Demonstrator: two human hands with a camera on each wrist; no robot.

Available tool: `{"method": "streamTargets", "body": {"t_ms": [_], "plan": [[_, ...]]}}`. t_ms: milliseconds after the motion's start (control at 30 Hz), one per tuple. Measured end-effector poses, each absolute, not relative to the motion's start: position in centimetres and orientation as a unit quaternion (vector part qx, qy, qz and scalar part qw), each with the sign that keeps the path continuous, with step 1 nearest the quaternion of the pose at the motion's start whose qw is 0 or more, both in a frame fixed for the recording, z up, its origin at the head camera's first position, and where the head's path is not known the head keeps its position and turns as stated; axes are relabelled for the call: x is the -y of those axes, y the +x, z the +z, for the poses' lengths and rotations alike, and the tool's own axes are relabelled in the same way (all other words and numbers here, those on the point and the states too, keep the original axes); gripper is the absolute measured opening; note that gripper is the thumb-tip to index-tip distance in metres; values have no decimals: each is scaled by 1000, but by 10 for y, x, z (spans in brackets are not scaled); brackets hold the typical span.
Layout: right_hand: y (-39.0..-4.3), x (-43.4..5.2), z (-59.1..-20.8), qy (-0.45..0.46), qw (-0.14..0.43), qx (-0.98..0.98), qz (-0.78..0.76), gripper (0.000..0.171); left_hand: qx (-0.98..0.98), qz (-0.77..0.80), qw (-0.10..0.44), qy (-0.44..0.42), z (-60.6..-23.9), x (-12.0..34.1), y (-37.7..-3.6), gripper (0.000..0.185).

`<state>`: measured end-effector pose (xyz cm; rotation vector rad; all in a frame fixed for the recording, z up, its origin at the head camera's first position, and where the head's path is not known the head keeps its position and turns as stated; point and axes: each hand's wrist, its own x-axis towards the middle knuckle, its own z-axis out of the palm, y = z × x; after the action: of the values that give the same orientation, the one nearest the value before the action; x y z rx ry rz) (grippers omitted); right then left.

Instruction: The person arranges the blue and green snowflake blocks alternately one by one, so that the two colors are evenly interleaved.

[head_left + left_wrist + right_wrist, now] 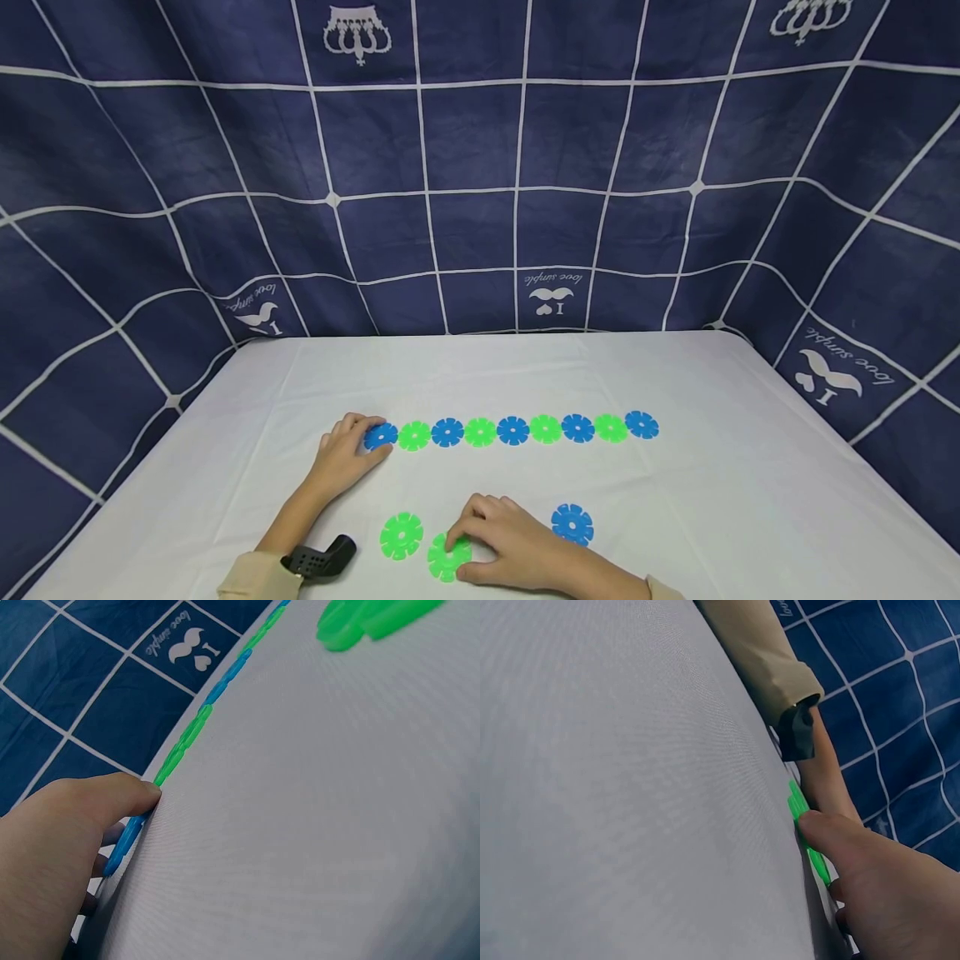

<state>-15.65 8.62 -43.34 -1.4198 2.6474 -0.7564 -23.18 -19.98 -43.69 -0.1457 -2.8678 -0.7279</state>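
Note:
My left hand [341,458] holds the blue interlocking disc [384,434] at the left end of a row, its thumb and fingers on opposite edges. The row alternates blue and green notched discs; a green disc [414,436] lies just right of the held one. Nearer to me, my right hand [517,546] pinches a green interlocking disc [442,562] by its edge, thumb at the near side and forefinger at the far side. In the right wrist view, that green disc [819,864] shows edge-on beside the thumb. Part of it is hidden by the hand.
Another loose green disc [401,536] lies left of the right hand, and a loose blue disc [573,524] lies beyond the right forearm. A white cloth [712,500] covers the table. A dark blue curtain [480,233] with white lines hangs behind it.

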Motion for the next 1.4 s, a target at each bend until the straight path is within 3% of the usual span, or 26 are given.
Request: {"method": "streamTargets", "body": {"t_ms": [300, 767, 1033, 1400], "plan": [[-156, -86, -433, -443, 38, -863, -239, 40, 964, -247, 91, -48, -436, 199, -231, 49], [-156, -87, -429, -405, 96, -864, -282, 40, 964, -242, 96, -50, -435, 199, -231, 49], [-156, -88, -431, -429, 69, -860, -269, 43, 964, -245, 92, -48, -435, 199, -230, 49], [-156, -88, -429, -418, 82, -856, -294, 41, 965, -242, 91, -45, -434, 199, -231, 48]]}}
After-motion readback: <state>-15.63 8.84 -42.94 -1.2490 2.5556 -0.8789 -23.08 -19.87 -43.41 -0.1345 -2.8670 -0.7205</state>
